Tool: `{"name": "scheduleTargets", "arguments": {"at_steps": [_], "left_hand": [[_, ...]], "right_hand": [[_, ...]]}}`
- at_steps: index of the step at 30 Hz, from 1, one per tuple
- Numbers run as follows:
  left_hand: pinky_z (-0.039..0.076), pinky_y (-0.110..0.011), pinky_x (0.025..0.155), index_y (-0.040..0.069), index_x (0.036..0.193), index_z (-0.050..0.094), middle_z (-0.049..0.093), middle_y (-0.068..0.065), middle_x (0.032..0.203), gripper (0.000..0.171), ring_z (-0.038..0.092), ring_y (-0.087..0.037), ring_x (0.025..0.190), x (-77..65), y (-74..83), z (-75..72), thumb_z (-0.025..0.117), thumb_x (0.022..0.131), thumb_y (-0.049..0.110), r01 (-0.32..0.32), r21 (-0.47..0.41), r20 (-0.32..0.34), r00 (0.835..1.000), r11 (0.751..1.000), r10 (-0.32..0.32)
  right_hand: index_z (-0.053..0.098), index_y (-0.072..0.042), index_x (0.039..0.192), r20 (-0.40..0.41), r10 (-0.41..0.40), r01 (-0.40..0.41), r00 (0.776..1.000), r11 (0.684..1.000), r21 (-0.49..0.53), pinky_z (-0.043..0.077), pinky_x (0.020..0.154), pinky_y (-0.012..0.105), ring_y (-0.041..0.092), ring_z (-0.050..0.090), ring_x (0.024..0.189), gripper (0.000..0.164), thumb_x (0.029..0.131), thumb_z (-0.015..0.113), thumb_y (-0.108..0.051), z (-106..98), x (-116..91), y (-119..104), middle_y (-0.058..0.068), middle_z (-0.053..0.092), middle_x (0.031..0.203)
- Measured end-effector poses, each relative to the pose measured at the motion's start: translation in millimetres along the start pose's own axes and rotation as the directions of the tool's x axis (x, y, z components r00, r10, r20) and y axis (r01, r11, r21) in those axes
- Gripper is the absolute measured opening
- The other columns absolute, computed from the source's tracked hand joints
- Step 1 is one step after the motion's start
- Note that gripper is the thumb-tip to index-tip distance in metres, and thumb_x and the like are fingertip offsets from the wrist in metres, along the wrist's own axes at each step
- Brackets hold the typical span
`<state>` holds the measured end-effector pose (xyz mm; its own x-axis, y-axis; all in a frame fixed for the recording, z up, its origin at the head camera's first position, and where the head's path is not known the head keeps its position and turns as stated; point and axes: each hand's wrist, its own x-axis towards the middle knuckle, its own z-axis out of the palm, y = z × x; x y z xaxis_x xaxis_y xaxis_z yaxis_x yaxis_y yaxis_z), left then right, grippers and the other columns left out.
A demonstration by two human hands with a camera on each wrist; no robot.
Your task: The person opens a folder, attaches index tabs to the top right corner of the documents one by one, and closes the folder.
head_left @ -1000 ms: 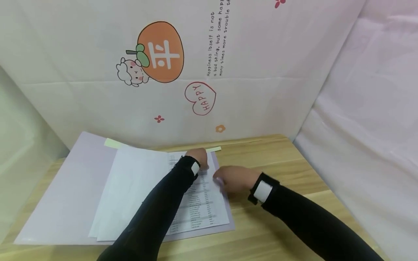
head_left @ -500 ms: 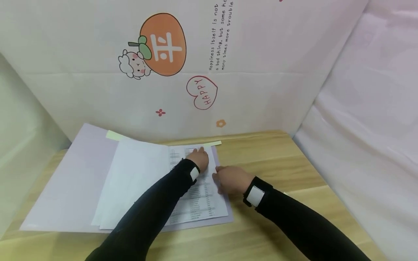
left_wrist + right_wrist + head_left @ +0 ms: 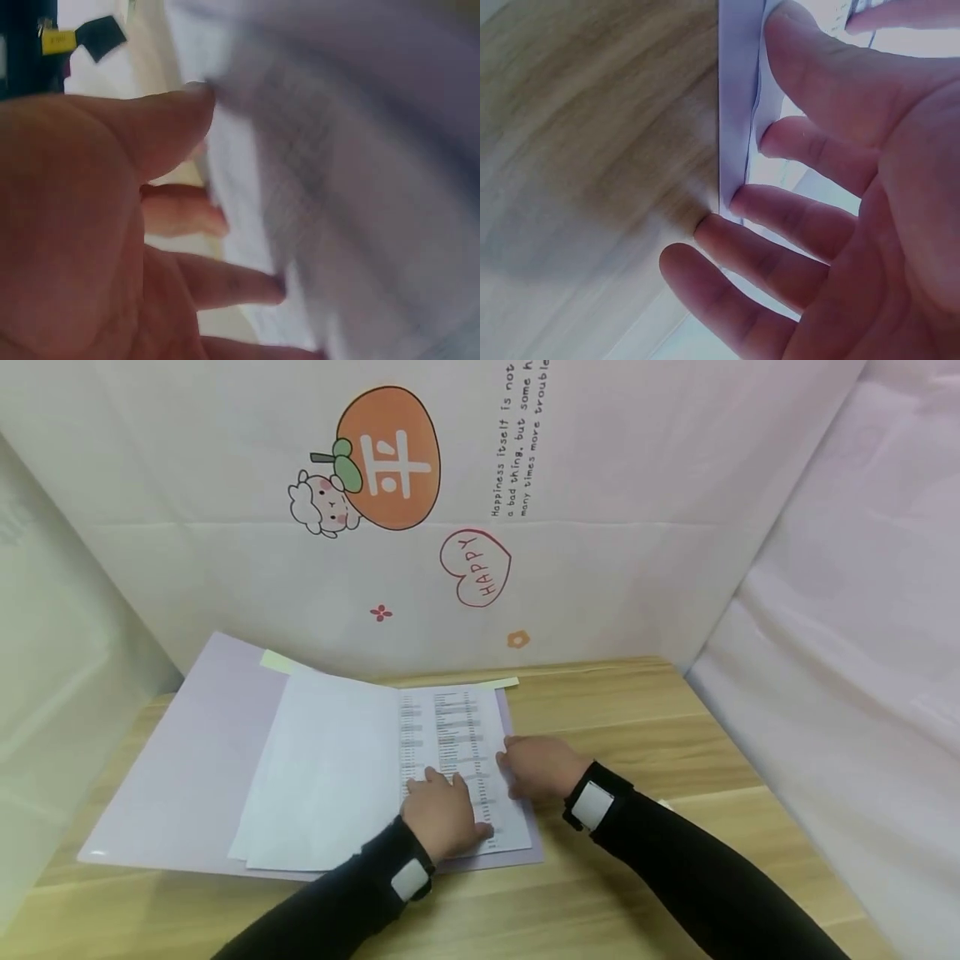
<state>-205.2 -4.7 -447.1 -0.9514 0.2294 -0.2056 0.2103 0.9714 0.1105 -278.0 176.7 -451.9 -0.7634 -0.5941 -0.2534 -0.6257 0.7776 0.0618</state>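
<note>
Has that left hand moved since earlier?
Yes: the left hand has moved down the printed page, farther from the far edge of the table.

Left hand [image 3: 441, 817] palm down, fingers [image 3: 232, 283] spread; right hand [image 3: 544, 767] fingers slightly bent, parted; forearms [image 3: 675, 852] extended.

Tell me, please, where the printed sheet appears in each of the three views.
Head: the printed sheet is near mid-width, in the lower half.
Left wrist: the printed sheet, blurred, runs through the centre and right.
Right wrist: part of the printed sheet shows at top right.
Shared landmark: the left hand, just one digit at top right in the right wrist view.
</note>
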Motion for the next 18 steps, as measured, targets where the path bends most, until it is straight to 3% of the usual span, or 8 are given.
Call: {"name": "scheduleTargets", "arguments": {"at_steps": [2,5,8,10,13,16,18], "left_hand": [[0.055,-0.058,0.067,0.001,0.137,0.058,0.049,-0.039,0.133,0.093,0.052,-0.059,0.113,-3.5,1.9,5.6,0.070,0.077,0.071,0.022,0.026,-0.028,0.999,0.999,-0.022],[0.055,-0.055,0.063,0.003,0.136,0.060,0.051,-0.038,0.130,0.096,0.056,-0.055,0.109,-4.3,3.9,10.8,0.069,0.074,0.074,0.030,0.063,-0.067,0.997,0.998,-0.026],[0.055,-0.052,0.060,0.001,0.133,0.062,0.056,-0.037,0.120,0.097,0.060,-0.051,0.098,-3.5,2.2,15.6,0.071,0.071,0.076,0.012,0.062,-0.103,0.995,0.998,-0.006],[0.055,-0.050,0.059,0.001,0.131,0.064,0.058,-0.035,0.116,0.095,0.061,-0.048,0.094,-3.3,0.5,18.1,0.072,0.071,0.075,-0.006,0.071,-0.129,0.992,0.997,0.015],[0.055,-0.046,0.063,-0.001,0.127,0.066,0.061,-0.030,0.110,0.090,0.059,-0.041,0.092,-3.2,-2.9,20.9,0.074,0.072,0.071,-0.037,0.067,-0.171,0.984,0.997,0.048],[0.055,-0.044,0.067,-0.003,0.123,0.067,0.062,-0.025,0.104,0.085,0.056,-0.034,0.094,-2.9,-5.8,21.4,0.077,0.073,0.065,-0.067,0.033,-0.195,0.978,0.997,0.073],[0.055,-0.043,0.067,-0.004,0.122,0.067,0.062,-0.023,0.103,0.083,0.055,-0.032,0.094,-2.1,-6.8,21.6,0.078,0.074,0.063,-0.082,0.009,-0.201,0.976,0.997,0.082]], "right_hand": [[0.069,-0.012,0.117,-0.017,-0.006,0.006,1.000,1.000,0.018,0.051,0.079,0.032,0.019,0.063,0.093,0.041,0.084,0.079,-0.034,3,-1,2,0.007,0.064,0.113],[0.067,-0.011,0.118,-0.067,0.002,0.007,0.998,0.991,0.134,0.048,0.092,0.038,0.025,0.061,0.112,0.043,0.082,0.081,-0.030,8,-6,7,0.014,0.062,0.128],[0.066,-0.011,0.112,-0.109,0.033,0.002,0.993,0.952,0.305,0.049,0.085,0.037,0.021,0.062,0.098,0.034,0.082,0.081,-0.016,12,-13,13,0.008,0.066,0.110],[0.066,-0.011,0.108,-0.140,0.042,0.010,0.989,0.935,0.353,0.049,0.080,0.036,0.017,0.059,0.090,0.027,0.083,0.079,-0.009,14,-16,17,0.003,0.065,0.102],[0.067,-0.012,0.102,-0.168,0.027,0.034,0.985,0.938,0.346,0.050,0.081,0.036,0.016,0.059,0.091,0.020,0.085,0.076,-0.005,16,-19,19,0.003,0.066,0.103],[0.069,-0.012,0.105,-0.190,-0.007,0.066,0.982,0.950,0.305,0.049,0.084,0.036,0.017,0.059,0.096,0.020,0.086,0.075,-0.008,15,-19,19,0.005,0.066,0.108],[0.069,-0.011,0.105,-0.190,-0.017,0.072,0.982,0.955,0.288,0.049,0.081,0.036,0.016,0.058,0.090,0.019,0.087,0.074,-0.010,13,-18,18,0.004,0.065,0.102]]}}
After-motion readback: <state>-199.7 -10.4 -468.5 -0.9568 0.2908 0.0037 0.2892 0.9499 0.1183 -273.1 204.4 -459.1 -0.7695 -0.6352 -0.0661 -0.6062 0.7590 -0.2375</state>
